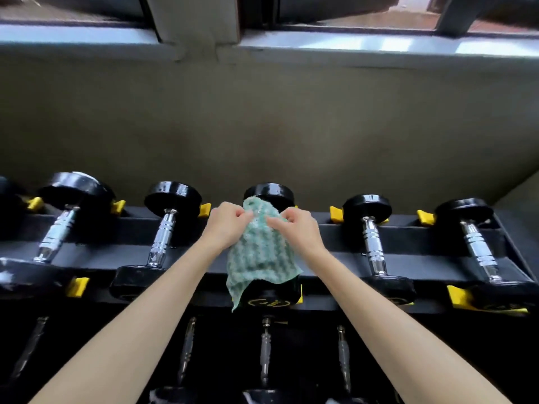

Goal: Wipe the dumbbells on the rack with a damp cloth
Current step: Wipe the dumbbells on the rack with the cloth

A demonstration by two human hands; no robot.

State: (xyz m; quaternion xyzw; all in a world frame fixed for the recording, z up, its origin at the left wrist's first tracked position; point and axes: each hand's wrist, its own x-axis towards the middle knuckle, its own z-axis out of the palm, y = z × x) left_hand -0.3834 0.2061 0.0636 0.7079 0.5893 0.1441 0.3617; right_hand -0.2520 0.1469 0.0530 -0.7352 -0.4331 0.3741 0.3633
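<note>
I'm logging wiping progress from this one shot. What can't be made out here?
Head view:
- Grip of the middle dumbbell: hidden under the green cloth that the left hand and right hand pinch.
- Its near-end marking: too small and blurred to read.
- Leftmost dumbbell: cut off by the left edge.
- Lower-row dumbbells: dark, ends cut by the bottom edge.

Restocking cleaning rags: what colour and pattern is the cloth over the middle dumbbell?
The cloth is green-and-white, wavy-striped; head view.

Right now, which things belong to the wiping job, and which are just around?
Job: cloth, pinched by left hand and right hand; middle dumbbell under it; other dumbbells; rack.
Just around: wall; window sill.
</note>
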